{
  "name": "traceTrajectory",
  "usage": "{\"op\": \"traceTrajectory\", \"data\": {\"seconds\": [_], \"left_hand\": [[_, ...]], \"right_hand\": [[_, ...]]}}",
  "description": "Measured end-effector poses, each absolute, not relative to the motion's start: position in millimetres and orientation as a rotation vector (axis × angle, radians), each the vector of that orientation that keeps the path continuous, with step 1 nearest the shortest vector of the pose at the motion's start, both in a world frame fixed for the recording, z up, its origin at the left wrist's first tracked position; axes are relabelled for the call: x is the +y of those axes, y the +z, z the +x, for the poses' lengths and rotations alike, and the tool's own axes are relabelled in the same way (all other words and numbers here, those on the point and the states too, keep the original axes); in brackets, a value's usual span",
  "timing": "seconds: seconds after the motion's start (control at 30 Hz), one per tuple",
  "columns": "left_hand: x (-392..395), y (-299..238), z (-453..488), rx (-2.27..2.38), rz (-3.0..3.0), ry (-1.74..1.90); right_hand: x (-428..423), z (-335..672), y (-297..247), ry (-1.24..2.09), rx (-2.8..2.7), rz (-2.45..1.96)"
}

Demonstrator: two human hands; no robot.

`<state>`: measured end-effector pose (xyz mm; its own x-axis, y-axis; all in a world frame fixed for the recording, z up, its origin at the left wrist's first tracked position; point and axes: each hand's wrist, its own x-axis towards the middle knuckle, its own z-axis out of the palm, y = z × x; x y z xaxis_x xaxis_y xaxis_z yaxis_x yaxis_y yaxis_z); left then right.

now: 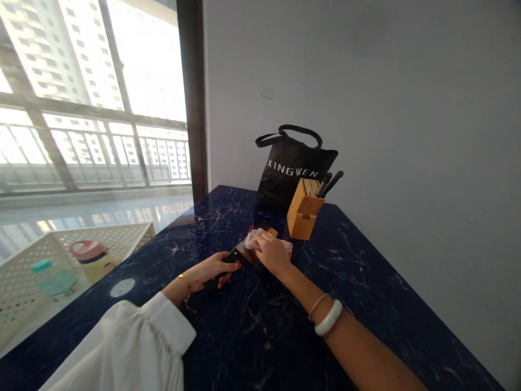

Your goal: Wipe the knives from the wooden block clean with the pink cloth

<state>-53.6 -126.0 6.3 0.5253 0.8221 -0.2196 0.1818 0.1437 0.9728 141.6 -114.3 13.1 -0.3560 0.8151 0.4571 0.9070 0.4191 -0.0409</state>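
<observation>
My left hand (215,267) is closed around the black handle of a kitchen knife (235,255) with a wide, cleaver-like blade. The blade points away to the right, just above or on the dark blue marbled table (264,326); I cannot tell if it touches. A crumpled pink-and-white cloth (253,238) lies against the blade, gripped by my right hand (272,252). The cloth and fingers hide much of the blade. Behind them, partly covered, are a small dark and yellowish thing (272,232) and a bit of red, neither clear enough to name.
A wooden knife block (303,214) with black-handled knives (329,183) stands beyond my right hand. Behind it is a black tote bag (287,171) near the wall. At left, a white perforated basket (134,239) holds a pink-lidded bottle (91,258) and a teal-capped bottle (52,277).
</observation>
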Motion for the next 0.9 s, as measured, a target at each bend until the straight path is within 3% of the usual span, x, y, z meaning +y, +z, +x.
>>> {"op": "traceTrajectory", "data": {"seconds": [0.9], "left_hand": [[-118,1,-59,0.892,1.452,0.442]], "right_hand": [[-121,161,-5,-0.259,-2.129,-1.418]]}}
